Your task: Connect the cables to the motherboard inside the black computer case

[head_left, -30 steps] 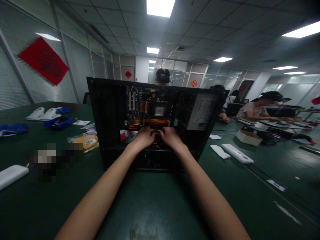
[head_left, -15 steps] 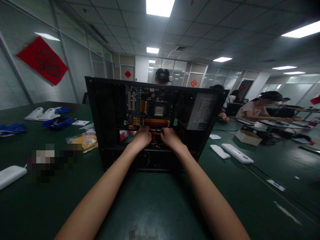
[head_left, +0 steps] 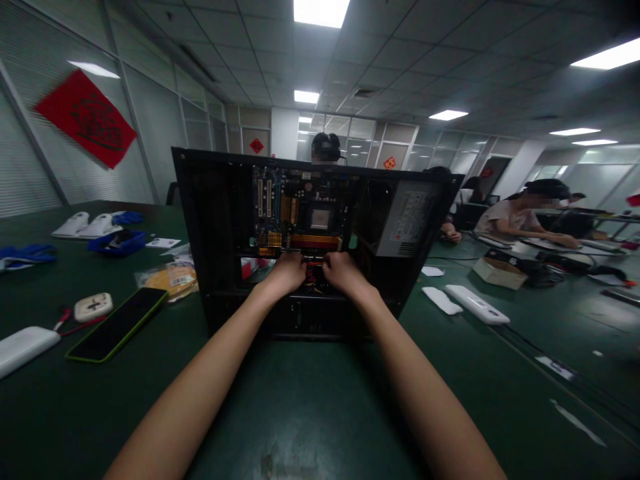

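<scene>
An open black computer case (head_left: 300,327) stands on the green table (head_left: 300,413), its inside facing me. Both hands reach into it, just below the yellow and red memory slots of the motherboard (head_left: 285,187). My left hand (head_left: 289,272) is closed, fingertips hidden behind the knuckles. My right hand (head_left: 343,272) is closed at the same height, a short gap away. What either pinches is too small to name. Dark and coloured wires (head_left: 316,277) show between the hands. A power supply (head_left: 407,220) with a white label fills the case's upper right.
Left of the case lie a phone (head_left: 120,325), a white round-cornered device (head_left: 93,307), a bagged yellow item (head_left: 170,281) and a blue tray (head_left: 117,244). On the right are a white bar (head_left: 477,305) and an open box (head_left: 499,273). People sit beyond the case and at the right.
My right hand has shifted very slightly right, so a little more of the wires shows between the hands. The case stays in nearly the same place.
</scene>
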The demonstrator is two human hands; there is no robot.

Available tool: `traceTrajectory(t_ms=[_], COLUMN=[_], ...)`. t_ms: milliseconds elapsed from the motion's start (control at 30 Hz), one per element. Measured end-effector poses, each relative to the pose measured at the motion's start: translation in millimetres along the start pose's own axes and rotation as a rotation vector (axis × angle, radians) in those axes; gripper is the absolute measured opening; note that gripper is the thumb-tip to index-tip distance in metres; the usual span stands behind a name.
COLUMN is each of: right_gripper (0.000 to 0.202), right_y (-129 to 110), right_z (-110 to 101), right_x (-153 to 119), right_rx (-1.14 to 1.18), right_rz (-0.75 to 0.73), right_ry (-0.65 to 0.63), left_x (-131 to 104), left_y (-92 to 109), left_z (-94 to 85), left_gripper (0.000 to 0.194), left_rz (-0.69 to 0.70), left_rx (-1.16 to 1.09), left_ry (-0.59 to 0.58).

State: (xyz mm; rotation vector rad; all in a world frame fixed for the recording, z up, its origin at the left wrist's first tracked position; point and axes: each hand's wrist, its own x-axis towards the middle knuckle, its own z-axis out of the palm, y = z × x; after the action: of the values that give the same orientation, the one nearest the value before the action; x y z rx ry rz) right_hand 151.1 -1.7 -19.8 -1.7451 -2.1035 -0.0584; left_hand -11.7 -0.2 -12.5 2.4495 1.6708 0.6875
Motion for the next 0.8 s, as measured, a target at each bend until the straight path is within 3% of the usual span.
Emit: traceTrajectory(t_ms=[267, 500, 800], right_gripper=[0.024, 0.026, 0.026], right_y=[2.1, 3.5, 3.5], right_z=[-0.1, 2.8, 4.0], right_x=[-0.7, -0.1, 6.6], right_rx=[0.007, 0.024, -0.012], right_rz=[-0.029, 0.004, 0.070], right_ry=[0.033, 0.024, -0.045], left_x=[-3.0, 0.5, 1.7], left_y=[5.5, 2.4, 2.6], left_z=[-5.9, 1.0, 2.8], left_gripper=[0.029, 0.029, 0.028], left_rz=[-0.009, -0.017, 0.007], left_rx=[-0.069, -0.089, -0.085], left_ry=[-0.010, 0.010, -0.089])
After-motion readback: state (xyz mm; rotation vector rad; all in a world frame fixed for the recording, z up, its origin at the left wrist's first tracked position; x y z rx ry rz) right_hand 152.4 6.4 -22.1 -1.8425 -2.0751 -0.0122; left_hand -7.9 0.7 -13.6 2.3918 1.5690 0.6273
